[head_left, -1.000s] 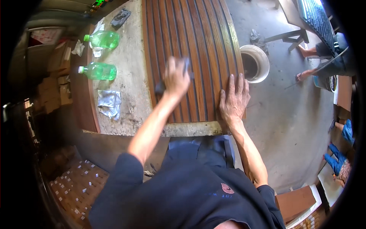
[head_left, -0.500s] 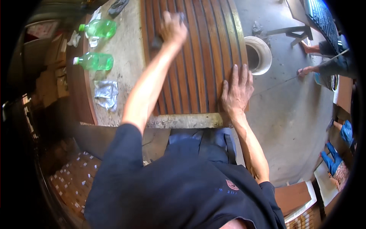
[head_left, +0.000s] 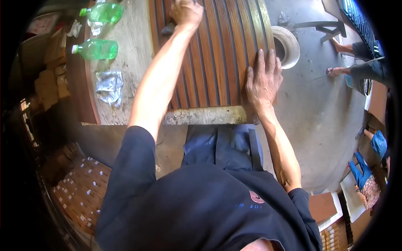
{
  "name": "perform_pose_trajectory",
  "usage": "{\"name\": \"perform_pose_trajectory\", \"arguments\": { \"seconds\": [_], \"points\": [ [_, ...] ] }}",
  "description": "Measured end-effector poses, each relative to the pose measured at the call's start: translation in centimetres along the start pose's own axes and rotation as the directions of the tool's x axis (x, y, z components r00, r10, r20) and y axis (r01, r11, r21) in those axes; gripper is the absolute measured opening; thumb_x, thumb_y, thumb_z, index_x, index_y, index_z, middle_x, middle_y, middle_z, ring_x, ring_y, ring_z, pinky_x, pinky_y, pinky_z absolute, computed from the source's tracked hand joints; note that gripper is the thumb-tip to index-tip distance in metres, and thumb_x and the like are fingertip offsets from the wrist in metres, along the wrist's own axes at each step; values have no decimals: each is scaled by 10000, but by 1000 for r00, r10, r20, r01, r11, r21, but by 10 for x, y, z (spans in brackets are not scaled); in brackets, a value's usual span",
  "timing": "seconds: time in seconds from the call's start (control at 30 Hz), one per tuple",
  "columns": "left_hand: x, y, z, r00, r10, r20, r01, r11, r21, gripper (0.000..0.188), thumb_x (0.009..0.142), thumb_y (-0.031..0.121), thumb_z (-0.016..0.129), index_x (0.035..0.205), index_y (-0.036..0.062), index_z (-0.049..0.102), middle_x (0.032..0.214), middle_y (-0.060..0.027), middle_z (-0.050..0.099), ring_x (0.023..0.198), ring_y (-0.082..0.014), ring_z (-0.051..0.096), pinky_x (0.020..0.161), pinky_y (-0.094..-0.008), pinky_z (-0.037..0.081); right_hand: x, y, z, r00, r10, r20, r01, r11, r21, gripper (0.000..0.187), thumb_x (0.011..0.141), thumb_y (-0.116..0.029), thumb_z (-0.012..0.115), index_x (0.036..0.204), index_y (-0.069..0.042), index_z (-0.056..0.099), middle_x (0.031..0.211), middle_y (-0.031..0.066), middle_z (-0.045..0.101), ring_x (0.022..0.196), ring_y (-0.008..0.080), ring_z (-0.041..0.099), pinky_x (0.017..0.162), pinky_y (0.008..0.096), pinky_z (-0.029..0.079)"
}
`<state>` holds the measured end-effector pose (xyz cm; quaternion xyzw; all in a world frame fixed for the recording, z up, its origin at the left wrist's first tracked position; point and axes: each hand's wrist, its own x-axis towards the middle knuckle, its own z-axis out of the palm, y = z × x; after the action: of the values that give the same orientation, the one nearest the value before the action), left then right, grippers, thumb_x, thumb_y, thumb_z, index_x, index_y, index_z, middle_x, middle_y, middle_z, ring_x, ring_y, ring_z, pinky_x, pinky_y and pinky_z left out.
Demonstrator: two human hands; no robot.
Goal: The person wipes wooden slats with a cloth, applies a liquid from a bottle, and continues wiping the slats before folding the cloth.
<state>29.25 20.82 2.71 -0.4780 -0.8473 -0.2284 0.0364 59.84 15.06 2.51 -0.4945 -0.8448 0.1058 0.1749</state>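
A slatted wooden panel [head_left: 213, 62], reddish brown with dark grooves, lies on a worn, pale-topped workbench [head_left: 138, 42]. My left hand [head_left: 187, 14] is closed and pressed down near the panel's far left part, its fingertips partly cut off by the top edge of the view. Under it pokes out a dark rag-like piece [head_left: 168, 29], mostly hidden by the hand. On the panel's right edge my right hand [head_left: 264, 79] rests flat with fingers stretched out, holding nothing.
Two green plastic bottles [head_left: 97, 49] and a crumpled silvery-grey cloth [head_left: 109, 87] lie left on the bench. A white bucket [head_left: 291, 48] stands beyond the panel's right edge. Farther right are a dark stool [head_left: 326, 28] and other people's legs [head_left: 356, 71].
The view has shifted, so bench, panel and both hands appear higher in the picture. My left hand stays at nearly the same spot on the panel; my right hand still lies on its edge.
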Motion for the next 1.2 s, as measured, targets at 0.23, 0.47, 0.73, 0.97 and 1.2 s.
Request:
{"name": "perform_pose_trajectory", "arguments": {
  "seconds": [0.23,0.47,0.73,0.97,1.2],
  "points": [
    [-320,27,-96,906,312,287,-199,911,-361,460,823,-10,746,1265,118,750,1141,-121,678,987,-288,704,739,-406,634,-18,16,4,999,30,-22,-31,998,-56,679,977,-304,697,1596,-111,496,1674,213,384,1485,483,374,1112,634,411],
    [-345,-28,-187,966,-18,258,146,861,-487,348,887,-62,735,1202,73,796,1061,-127,710,899,-246,747,718,-325,625,-28,5,11,999,37,-37,-39,997,-71,668,975,-320,706,1587,-130,517,1683,192,396,1491,470,381,1144,634,395],
    [-214,-112,-168,888,-248,388,460,440,-771,223,1004,132,769,1179,-6,768,950,-15,699,758,-69,644,731,-274,537,-28,-11,28,965,178,-193,-173,984,45,632,969,-273,726,1550,-92,554,1598,173,513,1482,405,427,1210,560,353],
    [-152,-163,-172,821,-56,568,543,381,-748,422,980,123,733,1382,1,689,1176,-102,760,1027,-181,707,953,-338,562,-102,-159,17,846,493,-204,-375,821,431,730,916,-221,807,1544,27,529,1543,253,563,1416,405,551,1216,505,421],
    [-152,-180,-169,557,509,657,572,339,-747,570,1004,152,667,1524,-52,553,1559,-195,575,1395,-277,577,1186,-402,452,-106,-330,96,803,588,102,-262,195,945,800,963,-77,723,1670,-47,349,1548,182,556,1405,265,559,1195,376,416]
  ]
}}
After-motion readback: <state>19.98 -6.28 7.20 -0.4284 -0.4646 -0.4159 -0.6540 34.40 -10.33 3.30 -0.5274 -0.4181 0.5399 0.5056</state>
